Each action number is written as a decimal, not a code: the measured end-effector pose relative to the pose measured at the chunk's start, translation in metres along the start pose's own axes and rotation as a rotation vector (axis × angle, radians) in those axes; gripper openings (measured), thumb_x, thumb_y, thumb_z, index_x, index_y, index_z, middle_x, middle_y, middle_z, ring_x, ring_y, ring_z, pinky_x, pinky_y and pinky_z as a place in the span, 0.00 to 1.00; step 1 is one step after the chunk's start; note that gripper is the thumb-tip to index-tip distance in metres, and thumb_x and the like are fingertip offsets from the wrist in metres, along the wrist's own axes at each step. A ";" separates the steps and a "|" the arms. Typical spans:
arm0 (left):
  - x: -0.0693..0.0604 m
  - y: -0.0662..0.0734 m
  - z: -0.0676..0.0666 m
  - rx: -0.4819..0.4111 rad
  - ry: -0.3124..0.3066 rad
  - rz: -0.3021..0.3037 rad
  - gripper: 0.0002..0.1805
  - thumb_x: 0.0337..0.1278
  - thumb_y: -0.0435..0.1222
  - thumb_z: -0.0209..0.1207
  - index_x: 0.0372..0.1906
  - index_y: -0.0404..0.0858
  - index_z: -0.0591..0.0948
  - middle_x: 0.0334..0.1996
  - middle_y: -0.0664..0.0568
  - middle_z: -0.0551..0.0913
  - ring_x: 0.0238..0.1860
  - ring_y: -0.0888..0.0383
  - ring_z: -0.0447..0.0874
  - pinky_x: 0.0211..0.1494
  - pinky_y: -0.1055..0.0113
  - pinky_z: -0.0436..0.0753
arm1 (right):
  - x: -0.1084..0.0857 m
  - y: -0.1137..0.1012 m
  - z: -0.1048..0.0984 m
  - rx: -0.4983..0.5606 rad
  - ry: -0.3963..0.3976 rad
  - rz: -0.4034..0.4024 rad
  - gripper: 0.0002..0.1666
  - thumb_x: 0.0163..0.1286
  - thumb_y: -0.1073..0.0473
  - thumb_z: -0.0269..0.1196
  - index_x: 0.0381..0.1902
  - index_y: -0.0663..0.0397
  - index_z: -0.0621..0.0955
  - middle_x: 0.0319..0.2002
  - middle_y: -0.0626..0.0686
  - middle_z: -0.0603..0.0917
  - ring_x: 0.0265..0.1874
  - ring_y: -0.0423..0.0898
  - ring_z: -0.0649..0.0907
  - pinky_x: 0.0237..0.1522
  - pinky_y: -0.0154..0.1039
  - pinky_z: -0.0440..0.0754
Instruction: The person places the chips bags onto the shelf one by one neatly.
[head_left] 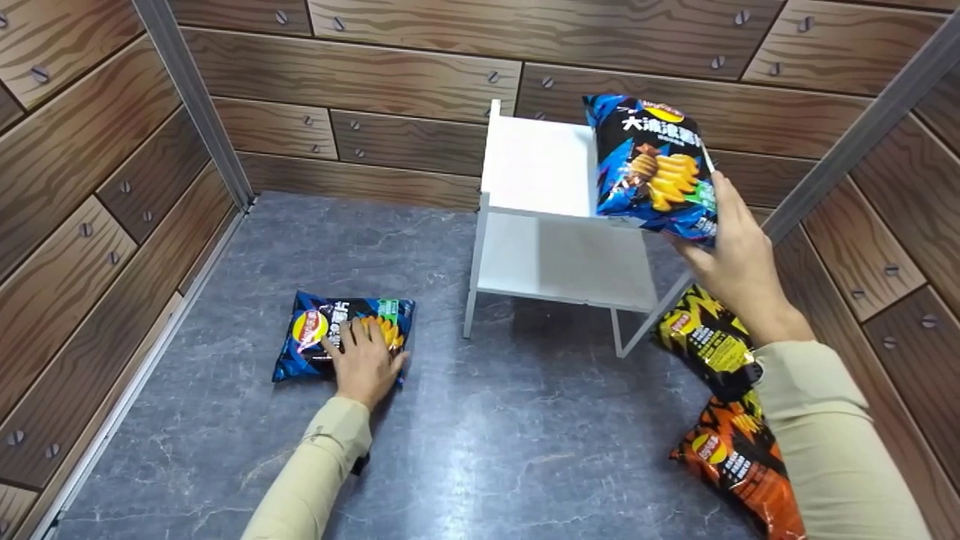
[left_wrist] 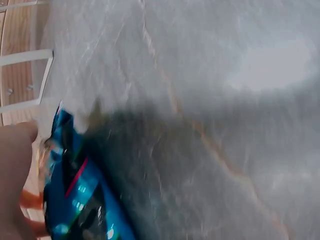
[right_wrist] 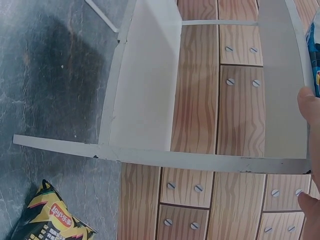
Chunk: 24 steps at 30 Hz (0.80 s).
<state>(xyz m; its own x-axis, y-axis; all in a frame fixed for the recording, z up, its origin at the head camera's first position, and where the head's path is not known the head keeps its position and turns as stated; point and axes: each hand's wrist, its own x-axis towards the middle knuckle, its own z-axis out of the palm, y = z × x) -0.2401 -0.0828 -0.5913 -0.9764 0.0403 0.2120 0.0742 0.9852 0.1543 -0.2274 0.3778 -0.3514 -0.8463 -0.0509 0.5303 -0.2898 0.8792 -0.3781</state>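
As we hold the raised chip bag (head_left: 656, 161) in our right hand (head_left: 739, 262), it lies to that hand's left and over the right part of the upper shelf (head_left: 536, 165), its long axis running up and down in the head view with a slight slant. That hand is closed round the bag's lower right corner, thumb below and fingers along the side, and it is much the nearer of our two to the white rack. Whether the bag's underside touches the board we cannot tell. White board shows to its left, as far as the rack's left upright, while the right wrist view puts our thumb close to the board's outer edge. Our left hand (head_left: 365, 367) has its fingers spread over the floor chip bag (head_left: 322, 326) without curling round it; that bag lies flat, left of the rack, long axis sideways. Bare grey floor (head_left: 442, 405) runs between it and the rack's legs. On our right we have less room: a yellow bag (head_left: 705, 337) lies beside the rack's leg, with an orange bag (head_left: 731, 457) nearer us, partly under our sleeve's outline.
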 end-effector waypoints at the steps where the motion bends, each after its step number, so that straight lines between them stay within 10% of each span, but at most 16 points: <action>1: 0.000 0.001 0.002 0.007 0.004 0.003 0.49 0.54 0.60 0.64 0.69 0.28 0.68 0.67 0.28 0.69 0.69 0.29 0.64 0.67 0.24 0.56 | 0.000 0.000 0.000 0.002 -0.001 0.000 0.54 0.64 0.53 0.69 0.79 0.51 0.52 0.76 0.63 0.59 0.72 0.65 0.65 0.70 0.67 0.62; 17: -0.013 -0.019 -0.005 -0.084 -0.109 0.246 0.42 0.35 0.28 0.67 0.65 0.32 0.70 0.72 0.37 0.65 0.76 0.35 0.55 0.70 0.23 0.43 | 0.001 -0.001 0.000 -0.009 0.003 -0.006 0.54 0.64 0.54 0.70 0.79 0.54 0.52 0.76 0.64 0.60 0.72 0.65 0.65 0.69 0.66 0.63; 24: -0.012 -0.024 -0.004 -0.098 -0.181 0.230 0.48 0.33 0.33 0.68 0.70 0.35 0.66 0.76 0.40 0.59 0.78 0.38 0.49 0.73 0.27 0.41 | 0.001 0.000 0.000 -0.005 -0.002 0.008 0.54 0.64 0.53 0.70 0.79 0.53 0.52 0.76 0.63 0.59 0.72 0.65 0.65 0.69 0.68 0.63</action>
<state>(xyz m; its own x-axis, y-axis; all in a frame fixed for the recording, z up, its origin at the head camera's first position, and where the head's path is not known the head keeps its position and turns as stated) -0.2294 -0.1075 -0.5936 -0.9513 0.2982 0.0779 0.3081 0.9264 0.2165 -0.2284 0.3780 -0.3512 -0.8495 -0.0446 0.5257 -0.2805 0.8821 -0.3785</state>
